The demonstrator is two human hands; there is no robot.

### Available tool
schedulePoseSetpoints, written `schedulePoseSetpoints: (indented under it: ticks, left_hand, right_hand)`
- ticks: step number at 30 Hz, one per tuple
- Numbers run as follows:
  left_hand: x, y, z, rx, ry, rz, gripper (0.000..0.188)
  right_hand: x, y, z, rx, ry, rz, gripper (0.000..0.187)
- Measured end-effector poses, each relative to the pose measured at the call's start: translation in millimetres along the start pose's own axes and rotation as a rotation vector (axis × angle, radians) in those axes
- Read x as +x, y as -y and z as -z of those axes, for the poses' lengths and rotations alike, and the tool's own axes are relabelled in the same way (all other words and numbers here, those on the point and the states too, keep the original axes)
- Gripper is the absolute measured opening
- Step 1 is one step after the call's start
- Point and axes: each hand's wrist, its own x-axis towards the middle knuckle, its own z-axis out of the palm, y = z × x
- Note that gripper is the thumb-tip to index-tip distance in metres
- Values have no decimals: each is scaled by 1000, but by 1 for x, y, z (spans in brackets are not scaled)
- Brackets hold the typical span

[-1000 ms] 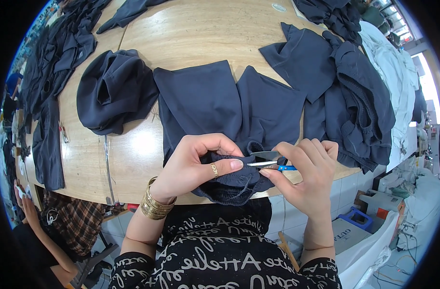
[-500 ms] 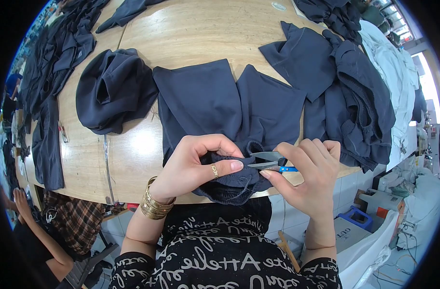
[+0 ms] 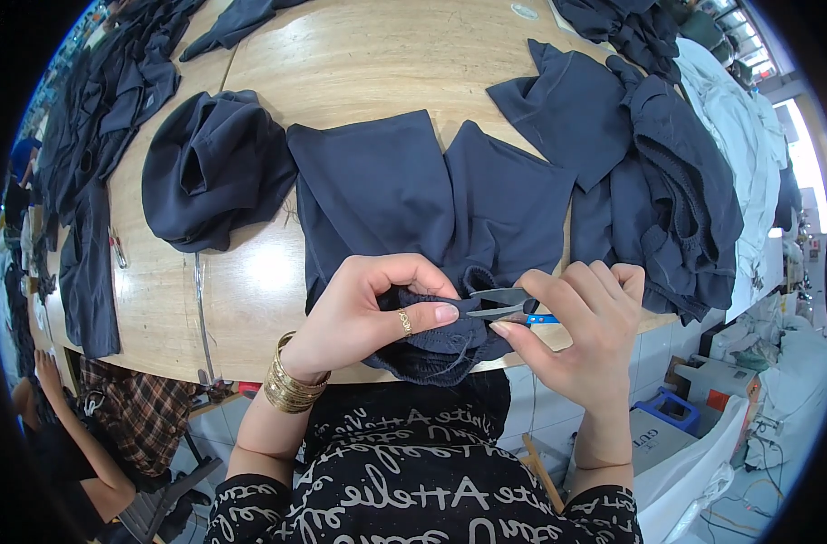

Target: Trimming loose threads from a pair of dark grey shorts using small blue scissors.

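Note:
A pair of dark navy shorts lies on the table in front of me, legs pointing away and gathered waistband at the near edge. My left hand pinches the bunched waistband between thumb and fingers. Between the thumb and fingers of my right hand are small thread snips with a blue part on the handle. Their two blades are apart and point left, with the tips beside my left thumb at the waistband fabric. A loose thread cannot be made out at the tips.
A crumpled dark garment sits left of the shorts, and more dark garments are heaped at the right. Another small tool lies on the wooden table at the left. A co-worker's arm shows at the lower left.
The snips' blades have spread slightly, and my right hand has shifted a little to the right. My left hand keeps its place. At lower left, the co-worker's arm has moved.

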Motion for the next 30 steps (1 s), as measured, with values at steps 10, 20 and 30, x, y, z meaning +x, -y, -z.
schedulePoseSetpoints:
  ticks: [10,20,30]
  left_hand:
    - [0,1,0,-45,-3,28,14]
    - [2,4,4,-101,16,55,14]
    - [2,3,0,-125,-38,75,12]
  right_hand:
    - [0,0,-5,37,0,-7,34]
    - [-2,-10,-27,352,-7,-34,32]
    - [-7,16,-27,458,-148,-139,20]
